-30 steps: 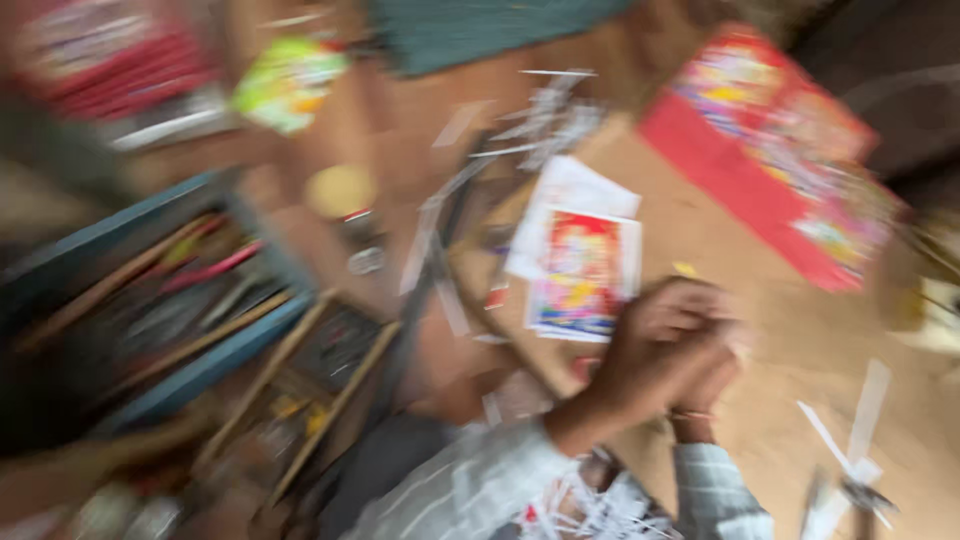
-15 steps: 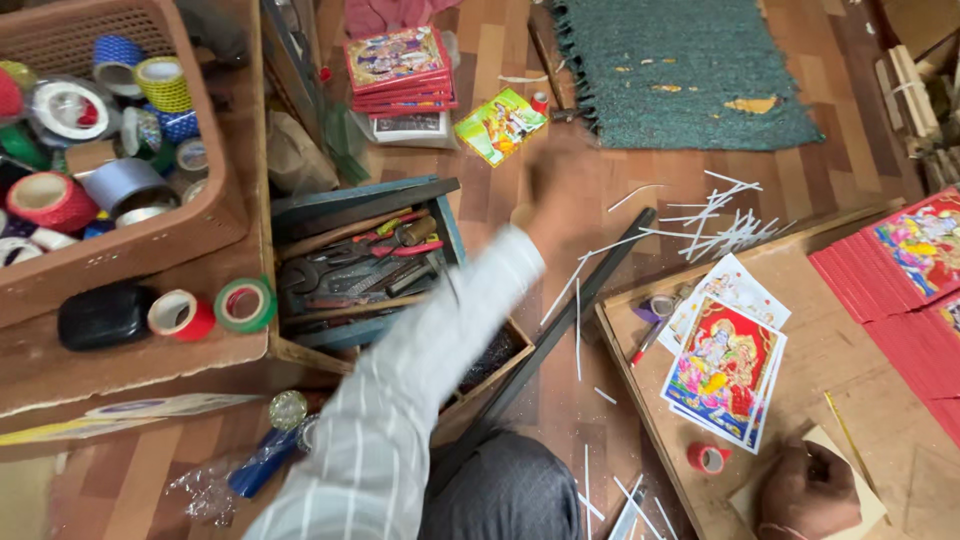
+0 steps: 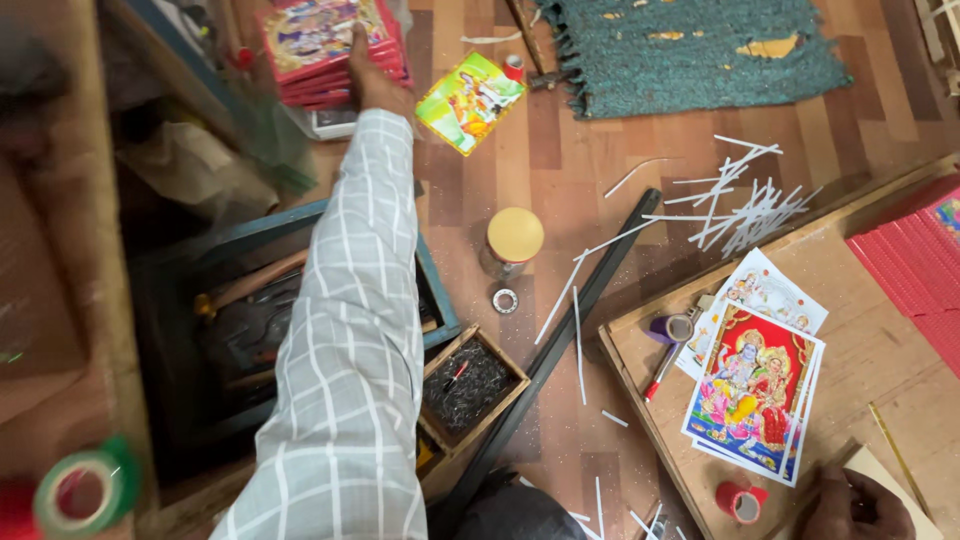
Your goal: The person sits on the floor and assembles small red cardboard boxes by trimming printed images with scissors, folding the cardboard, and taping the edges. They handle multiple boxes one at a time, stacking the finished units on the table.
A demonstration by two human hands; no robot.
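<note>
My left hand [image 3: 372, 72] reaches far up and to the left, its checked sleeve stretched over the blue toolbox [image 3: 440, 300]. Its fingers close on the near edge of a stack of red-edged pictures [image 3: 315, 35] on the floor. A yellow-green picture card [image 3: 468, 100] lies just right of that stack. My right hand [image 3: 850, 505] rests at the bottom right on a wooden board [image 3: 870, 330], beside a small red tape roll [image 3: 740, 500]; its fingers are mostly cut off by the frame. A colourful print [image 3: 755, 385] lies on the board above that hand.
A jar with a yellow lid [image 3: 513, 240] and a metal ring stand on the wooden floor. A long black bar [image 3: 560, 350] leans across. White strips [image 3: 740, 205] are scattered. A small box of nails [image 3: 470, 385], a teal rug [image 3: 700, 40], more red pictures [image 3: 915, 260] and a green tape roll [image 3: 85, 495] surround me.
My left arm has swung from the floor's middle up to the red picture stack, and the view has shifted up and right. My right hand stays on the board.
</note>
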